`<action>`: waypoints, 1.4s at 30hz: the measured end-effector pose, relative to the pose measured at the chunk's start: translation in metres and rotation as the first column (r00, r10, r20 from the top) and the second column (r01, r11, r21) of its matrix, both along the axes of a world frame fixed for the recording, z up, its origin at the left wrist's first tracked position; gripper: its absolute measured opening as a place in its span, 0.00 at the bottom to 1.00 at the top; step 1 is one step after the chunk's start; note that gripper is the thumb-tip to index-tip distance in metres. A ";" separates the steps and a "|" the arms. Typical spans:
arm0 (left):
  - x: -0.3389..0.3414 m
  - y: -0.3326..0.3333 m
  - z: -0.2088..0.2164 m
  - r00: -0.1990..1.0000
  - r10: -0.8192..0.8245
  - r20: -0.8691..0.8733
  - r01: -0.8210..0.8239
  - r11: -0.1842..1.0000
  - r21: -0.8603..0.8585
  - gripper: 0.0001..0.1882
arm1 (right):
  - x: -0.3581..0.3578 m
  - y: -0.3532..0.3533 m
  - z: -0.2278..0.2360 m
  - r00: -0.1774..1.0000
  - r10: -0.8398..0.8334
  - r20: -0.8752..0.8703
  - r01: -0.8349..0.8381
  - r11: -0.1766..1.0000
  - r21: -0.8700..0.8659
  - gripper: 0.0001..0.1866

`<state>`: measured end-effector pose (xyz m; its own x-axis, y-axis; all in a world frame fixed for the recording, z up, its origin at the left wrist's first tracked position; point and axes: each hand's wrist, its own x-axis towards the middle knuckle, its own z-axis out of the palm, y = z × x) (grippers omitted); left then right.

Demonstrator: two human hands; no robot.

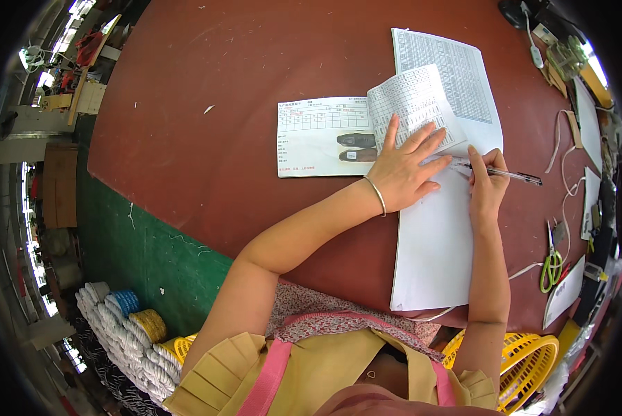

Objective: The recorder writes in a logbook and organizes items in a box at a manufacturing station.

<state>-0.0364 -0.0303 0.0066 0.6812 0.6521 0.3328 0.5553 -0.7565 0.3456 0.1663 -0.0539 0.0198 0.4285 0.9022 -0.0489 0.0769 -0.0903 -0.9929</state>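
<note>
Fingers spread, my left hand (409, 170) lies flat over the lower part of a small printed sheet (416, 100) and the paper under it. In my right hand (488, 184) is a clear-barrelled pen (522, 176), its tip end close to the paper beside my left fingers. Beneath both hands lies an open booklet (432, 256), its near page white and its far page filled with a printed table. Left of the small sheet, a printed card (311, 142) with a grid and a picture of dark shoes rests on the table, its right edge meeting the sheet.
The red-brown table (207, 152) spreads far to the left. Green-handled scissors (551, 267), a white cord (566, 197) and loose papers lie along its right side. Yellow baskets (533, 360) and bundled white yarn (127, 343) stand low near my body.
</note>
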 end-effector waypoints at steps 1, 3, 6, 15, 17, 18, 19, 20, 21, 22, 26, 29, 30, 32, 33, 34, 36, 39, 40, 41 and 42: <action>0.002 0.000 -0.002 1.000 0.001 -0.006 -0.001 1.000 -0.009 0.29 | 0.000 0.000 0.001 1.000 -0.004 0.007 0.004 1.000 -0.007 0.21; 0.003 -0.002 -0.004 0.999 0.013 0.046 -0.012 1.000 -0.020 0.28 | -0.001 0.001 0.002 1.000 -0.003 0.018 0.003 1.000 -0.018 0.21; -0.001 0.000 -0.005 0.996 -0.024 0.091 0.029 0.998 -0.048 0.27 | -0.005 0.001 0.003 0.999 -0.031 0.015 0.031 0.999 -0.021 0.21; 0.004 0.004 -0.010 0.998 -0.005 0.067 0.008 0.999 -0.052 0.17 | 0.011 0.002 -0.003 0.990 -0.134 -0.038 0.132 0.991 -0.032 0.21; 0.004 0.005 -0.009 0.991 -0.004 0.133 0.010 0.999 -0.043 0.13 | 0.017 0.001 -0.004 0.981 -0.134 -0.143 0.128 0.990 -0.051 0.19; 0.005 0.006 -0.008 0.987 -0.031 0.155 0.041 0.997 -0.059 0.13 | 0.018 0.001 -0.004 0.978 -0.121 -0.172 0.121 0.993 -0.007 0.18; 0.005 0.007 -0.007 0.989 -0.022 0.148 0.028 0.999 -0.040 0.11 | 0.018 -0.001 -0.004 0.985 -0.104 -0.138 0.103 0.995 -0.011 0.17; 0.005 0.008 -0.005 0.992 0.000 0.125 0.005 0.999 -0.033 0.09 | 0.017 -0.002 -0.003 0.984 -0.124 -0.129 0.121 0.992 -0.030 0.17; 0.005 0.007 -0.004 0.990 0.012 0.141 -0.006 0.999 -0.044 0.05 | 0.013 -0.002 -0.003 0.994 -0.089 -0.063 0.089 0.996 -0.002 0.17; 0.006 0.007 -0.004 0.989 0.009 0.148 -0.003 0.999 -0.044 0.05 | 0.010 -0.002 -0.003 0.999 -0.048 -0.001 0.048 0.999 0.022 0.17; 0.004 0.005 -0.002 0.990 0.005 0.144 -0.002 1.000 -0.021 0.07 | -0.004 -0.007 -0.002 0.985 0.015 0.170 -0.017 1.000 0.012 0.17; 0.003 0.006 -0.003 0.990 0.000 0.143 0.005 0.999 -0.032 0.09 | -0.004 -0.008 -0.002 0.983 -0.020 0.181 0.013 0.999 0.035 0.17; 0.003 0.006 -0.003 0.989 -0.005 0.149 0.012 0.999 -0.041 0.09 | -0.001 -0.007 -0.002 0.984 -0.021 0.174 0.019 1.000 0.015 0.17; 0.003 0.006 -0.003 0.987 -0.003 0.160 0.010 0.999 -0.040 0.09 | 0.005 -0.004 -0.002 0.987 -0.145 0.062 0.144 0.989 0.026 0.17; 0.003 0.006 -0.003 0.987 -0.001 0.160 0.009 0.999 -0.048 0.09 | 0.007 -0.002 -0.003 0.984 -0.174 0.023 0.173 0.985 0.024 0.16; 0.004 0.006 -0.003 0.986 -0.002 0.166 0.008 0.999 -0.039 0.09 | 0.009 -0.002 -0.003 0.987 -0.158 0.020 0.158 0.987 0.026 0.16; 0.004 0.006 -0.002 0.988 0.001 0.154 0.007 0.999 -0.051 0.09 | 0.010 -0.002 -0.005 0.986 -0.160 0.037 0.160 0.987 -0.004 0.15; 0.004 0.005 -0.001 0.988 0.002 0.155 0.008 0.998 -0.058 0.08 | 0.009 -0.003 -0.007 0.985 -0.145 0.096 0.143 0.989 0.024 0.15; 0.004 0.005 -0.001 0.987 -0.002 0.163 0.010 0.999 -0.051 0.08 | 0.009 -0.004 -0.008 0.987 -0.134 0.093 0.132 0.991 0.030 0.15; 0.004 0.005 -0.001 0.987 -0.004 0.162 0.013 0.998 -0.054 0.09 | 0.010 -0.005 -0.008 0.988 -0.135 0.073 0.135 0.991 0.008 0.17; 0.005 0.005 -0.002 0.987 -0.006 0.160 0.015 0.998 -0.056 0.09 | 0.010 -0.006 -0.009 0.991 -0.123 0.057 0.122 0.992 0.024 0.18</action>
<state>-0.0318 -0.0251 0.0042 0.6292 0.6665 0.4000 0.4819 -0.7382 0.4720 0.1761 -0.0597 0.0111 0.5374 0.8433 -0.0025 0.1244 -0.0823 -0.9888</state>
